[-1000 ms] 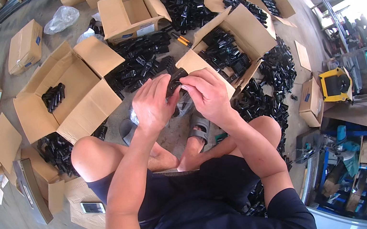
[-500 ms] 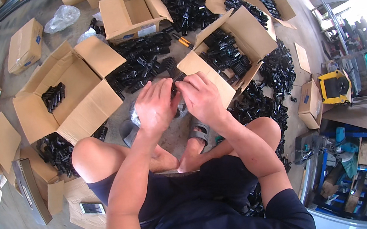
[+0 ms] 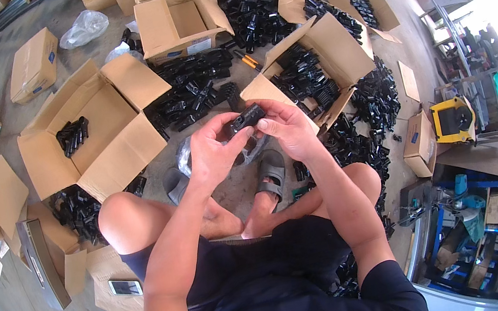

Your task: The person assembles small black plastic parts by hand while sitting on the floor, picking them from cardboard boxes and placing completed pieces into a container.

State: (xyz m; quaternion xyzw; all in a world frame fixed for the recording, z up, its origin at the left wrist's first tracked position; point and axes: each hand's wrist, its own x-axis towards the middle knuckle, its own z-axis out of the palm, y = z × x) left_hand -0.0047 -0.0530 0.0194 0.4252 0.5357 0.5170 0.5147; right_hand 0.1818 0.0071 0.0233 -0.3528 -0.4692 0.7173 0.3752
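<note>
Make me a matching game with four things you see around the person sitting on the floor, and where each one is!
Things:
1. small black part
2. big open cardboard box
3. yellow machine
4. phone

Places:
A. on flat cardboard by the person's left thigh
B. held between the left hand and right hand
C. far to the person's right, beside a small box
D. to the person's front left, a few black parts inside

Pairs: 1-B, 2-D, 3-C, 4-A

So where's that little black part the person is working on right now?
In the head view, the small black part sits mid-frame, pinched between the left hand and right hand, above the sandalled feet and beside the open box of black parts.
</note>
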